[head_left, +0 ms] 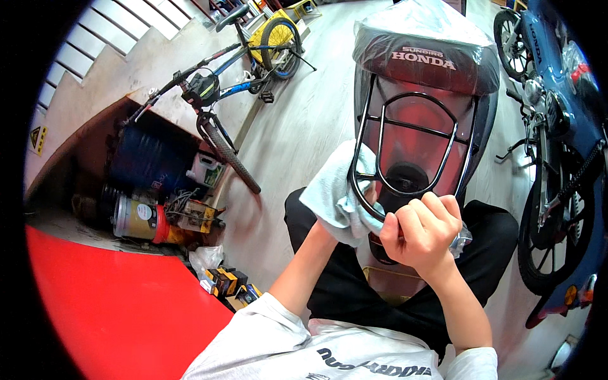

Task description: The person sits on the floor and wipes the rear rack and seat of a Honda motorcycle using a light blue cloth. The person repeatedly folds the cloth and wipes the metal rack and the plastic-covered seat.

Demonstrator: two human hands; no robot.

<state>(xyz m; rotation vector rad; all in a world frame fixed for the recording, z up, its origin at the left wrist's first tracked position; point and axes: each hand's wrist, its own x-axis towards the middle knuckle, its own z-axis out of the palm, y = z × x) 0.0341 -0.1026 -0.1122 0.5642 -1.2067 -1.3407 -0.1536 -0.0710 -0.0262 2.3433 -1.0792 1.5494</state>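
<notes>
In front of me is a dark red scooter's tail with a black tubular rear rack (455,136). A pale blue cloth (339,190) wraps the near left part of the rack's tube. My left hand (325,232) is mostly covered by this cloth and presses it around the bar; only the wrist side shows well. Closed in a fist, my right hand (423,234) grips the rack at its near right end. Clear plastic film (437,25) covers the scooter's seat (437,66) beyond the rack.
A blue motorcycle (551,126) stands close on the right. To the left, a bicycle (221,88) leans by a stepped wall. Below it are a paint bucket (136,217), a dark blue drum (149,158) and small boxes (228,282). A red surface (120,304) fills the lower left.
</notes>
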